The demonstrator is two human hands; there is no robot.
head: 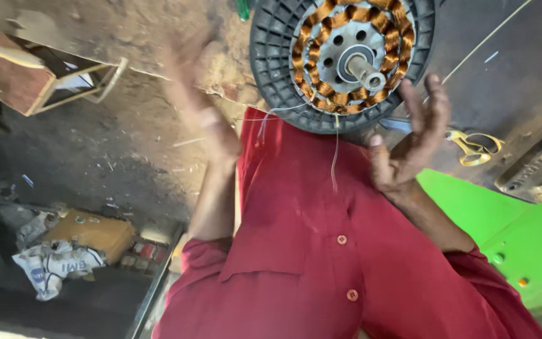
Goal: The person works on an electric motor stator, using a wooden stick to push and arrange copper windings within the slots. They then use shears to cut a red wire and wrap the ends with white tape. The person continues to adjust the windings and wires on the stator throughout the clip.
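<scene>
A round motor winding, a black ribbed ring with copper coils set around a grey hub and a short metal shaft, is seen between the two raised hands, resting against the front of a red buttoned shirt. The left hand is blurred; it is held open with the fingers spread, just beside the left edge of the black ring, and whether it touches the ring cannot be told. The right hand is also open, palm turned inward and fingers loosely curved, just below and to the right of the ring; nothing is grasped by it. Thin pale wires are seen hanging from the lower edge of the winding, between the hands, down over the shirt. Yellow-handled scissors lie just beyond the right hand on a dark surface, with a bright green panel below them. Beyond the left hand, well apart, a wooden frame stands on dusty ground.
</scene>
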